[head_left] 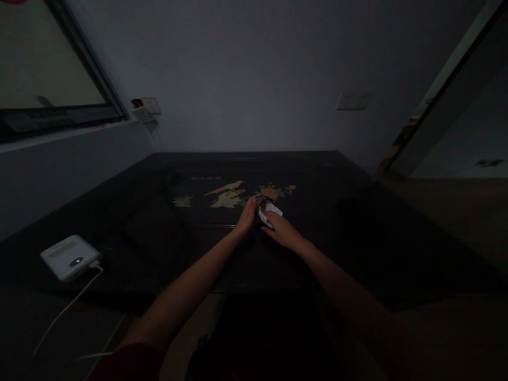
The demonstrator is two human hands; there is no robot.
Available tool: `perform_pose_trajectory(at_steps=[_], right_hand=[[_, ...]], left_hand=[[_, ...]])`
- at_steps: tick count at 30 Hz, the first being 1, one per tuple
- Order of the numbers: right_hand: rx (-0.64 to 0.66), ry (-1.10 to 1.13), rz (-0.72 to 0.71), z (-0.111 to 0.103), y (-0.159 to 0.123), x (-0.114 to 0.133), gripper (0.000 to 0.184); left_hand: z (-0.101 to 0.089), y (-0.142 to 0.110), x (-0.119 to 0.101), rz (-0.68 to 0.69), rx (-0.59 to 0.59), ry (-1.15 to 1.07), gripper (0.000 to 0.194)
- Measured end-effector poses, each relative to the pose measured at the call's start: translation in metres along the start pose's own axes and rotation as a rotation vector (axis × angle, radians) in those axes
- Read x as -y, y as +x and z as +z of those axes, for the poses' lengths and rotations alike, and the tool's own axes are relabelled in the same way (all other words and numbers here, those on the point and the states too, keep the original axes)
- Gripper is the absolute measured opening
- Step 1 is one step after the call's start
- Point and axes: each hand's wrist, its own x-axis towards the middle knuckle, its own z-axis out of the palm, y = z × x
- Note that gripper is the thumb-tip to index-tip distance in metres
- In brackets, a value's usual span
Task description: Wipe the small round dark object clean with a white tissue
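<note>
One white box (71,257) sits lower left on the bench (257,264), trailing one cable (77,296), apart from your work. Mid-frame, your left hand (248,212) has its fingers bent against one dark thing, (265,200) seemingly to steady it; your right hand (280,228) has its fingers nearly closed on one white piece (273,210), cloth or paper, against that thing. Grip firmness you cannot tell. Beyond lies one printed bird (228,196); one socket plate (354,100) is upper right.
</note>
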Motion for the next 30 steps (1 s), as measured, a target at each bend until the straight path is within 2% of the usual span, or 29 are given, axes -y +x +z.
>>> perform_pose_trajectory(at_steps=[7, 12, 21, 27, 30], right_hand=[[-0.006, -0.416, -0.065, -0.008, -0.001, 0.006, 0.047], [0.006, -0.435, -0.033, -0.007, -0.002, 0.009, 0.049], [-0.028, -0.048, 0.032, 0.002, -0.002, 0.007, 0.048], [-0.098, 0.302, 0.103, 0.01, 0.004, 0.004, 0.037], [-0.127, 0.506, 0.113, 0.009, 0.005, 0.008, 0.044]], left_hand=[[-0.003, 0.0, 0.0, -0.062, 0.051, -0.014, 0.04], [-0.003, 0.003, 0.003, -0.062, 0.035, -0.002, 0.039], [-0.001, 0.003, 0.002, -0.013, 0.004, -0.007, 0.037], [-0.003, 0.003, 0.0, -0.003, 0.017, 0.054, 0.041], [-0.005, 0.005, 0.001, 0.044, 0.013, 0.119, 0.041]])
